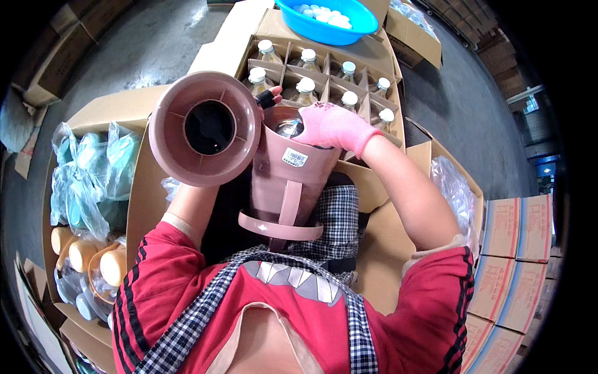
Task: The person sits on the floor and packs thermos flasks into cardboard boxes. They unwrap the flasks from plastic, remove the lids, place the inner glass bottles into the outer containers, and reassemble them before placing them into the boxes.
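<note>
A round mauve plastic piece [167, 131] with a wide rim and a dark round opening is held up at the left. My left hand [275, 93] is behind it, mostly hidden; a few fingers show, with dark covering on them. Beside it, a tall mauve plastic jug [271, 165] with a handle and a white label tilts against my lap. My right hand [336, 128], in a pink glove, reaches over the jug's rim. Its fingers are closed and partly hidden inside the mouth, next to a clear shiny thing [289, 128] that I cannot make out.
Ahead, a divided carton [398, 124] holds several white-capped bottles [305, 87]. A blue basin [296, 19] of white caps stands beyond it. At the left, a carton [140, 171] stands by bagged teal items [93, 174] and orange-lidded containers [112, 265]. Stacked boxes [498, 227] stand right.
</note>
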The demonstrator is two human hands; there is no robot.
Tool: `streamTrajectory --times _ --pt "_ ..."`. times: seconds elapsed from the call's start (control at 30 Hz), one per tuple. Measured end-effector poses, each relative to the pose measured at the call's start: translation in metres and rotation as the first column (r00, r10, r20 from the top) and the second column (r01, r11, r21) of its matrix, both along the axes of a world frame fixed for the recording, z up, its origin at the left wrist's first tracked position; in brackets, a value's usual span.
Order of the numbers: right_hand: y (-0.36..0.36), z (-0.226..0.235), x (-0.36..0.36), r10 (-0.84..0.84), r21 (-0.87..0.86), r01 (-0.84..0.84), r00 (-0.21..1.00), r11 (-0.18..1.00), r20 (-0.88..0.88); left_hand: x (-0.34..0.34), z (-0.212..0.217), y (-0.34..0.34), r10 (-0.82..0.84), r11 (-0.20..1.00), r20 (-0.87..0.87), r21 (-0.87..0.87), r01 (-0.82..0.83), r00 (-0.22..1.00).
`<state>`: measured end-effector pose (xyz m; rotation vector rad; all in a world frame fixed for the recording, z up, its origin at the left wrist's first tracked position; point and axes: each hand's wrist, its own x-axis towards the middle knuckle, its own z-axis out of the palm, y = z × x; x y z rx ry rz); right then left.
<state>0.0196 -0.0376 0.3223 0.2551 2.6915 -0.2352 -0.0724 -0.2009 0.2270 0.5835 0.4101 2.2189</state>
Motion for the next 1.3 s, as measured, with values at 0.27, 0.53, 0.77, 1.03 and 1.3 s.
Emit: streamTrajectory --times 0.27,0.53,0.77,1.03,1.3 --pt "0.075 -0.010 0.003 -0.524 -0.993 0.028 0.847 -0.113 0.084 -0.046 0.036 0.038 0.540 0.760 -0.433 -0.118 -0.639 0.722" --pt "0.074 -0.087 0.009 -0.807 -0.942 -0.051 0.501 0.332 -0.312 -0.051 0.013 0.048 -0.083 0.876 -0.845 -0.315 -0.366 0.528" --pt "0.065 -0.098 0.025 -0.763 -0.935 -0.050 0.564 0.351 -0.317 -0.024 0.013 0.035 -0.135 0.816 -0.790 -0.431 -0.385 0.598" --pt "0.075 -0.106 0.025 -0.772 -0.988 -0.115 0.635 -0.107 0.010 0.006 0.025 0.039 -0.135 0.615 -0.926 -0.357 -0.703 0.353" --pt "0.089 -0.105 0.023 -0.488 -0.854 -0.071 0.843 -0.515 0.225 0.041 0.028 0.031 -0.221 0.568 -0.975 -0.150 -0.809 0.025"
